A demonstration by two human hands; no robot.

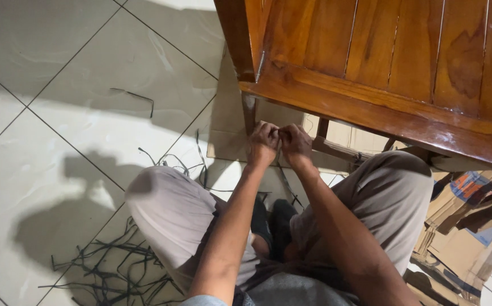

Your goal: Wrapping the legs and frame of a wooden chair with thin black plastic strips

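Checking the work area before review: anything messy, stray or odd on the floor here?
Yes. Dark thin strips lie tangled on the floor tiles by the person's left knee, with one bent stray strip apart from them. Flattened cardboard is spread under the wooden chair. Both hands pinch something small.

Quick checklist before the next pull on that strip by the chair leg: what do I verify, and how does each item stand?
1. Both hands on the work: ok. Left hand and right hand are closed together, touching, just below the wooden chair frame.
2. Grip on the dark strip: ok; it runs down from the fists between the knees.
3. Where the strip attaches to the chair leg: cannot tell, the hands hide it.
4. Spare strips within reach: ok; a loose pile of dark strips lies on the tile floor beside the left knee.
5. Cardboard under the chair: ok, lying flat.
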